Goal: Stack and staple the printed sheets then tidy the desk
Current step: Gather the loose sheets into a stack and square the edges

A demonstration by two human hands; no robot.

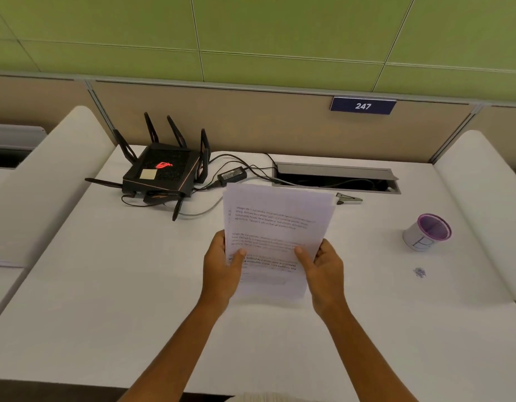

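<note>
Several printed sheets (pixel 275 227) are held upright above the middle of the white desk (pixel 106 285), loosely stacked with their edges slightly offset. My left hand (pixel 222 268) grips the stack's lower left edge, thumb on the front page. My right hand (pixel 323 271) grips the lower right edge the same way. A small silver stapler (pixel 349 198) lies on the desk behind the sheets, just right of their top corner.
A black router (pixel 164 169) with antennas, its power brick (pixel 232 174) and cables sit at the back left. An open cable tray (pixel 335 177) runs along the back. A purple-rimmed white cup (pixel 426 232) stands at the right, with a small crumpled scrap (pixel 419 272) in front of it.
</note>
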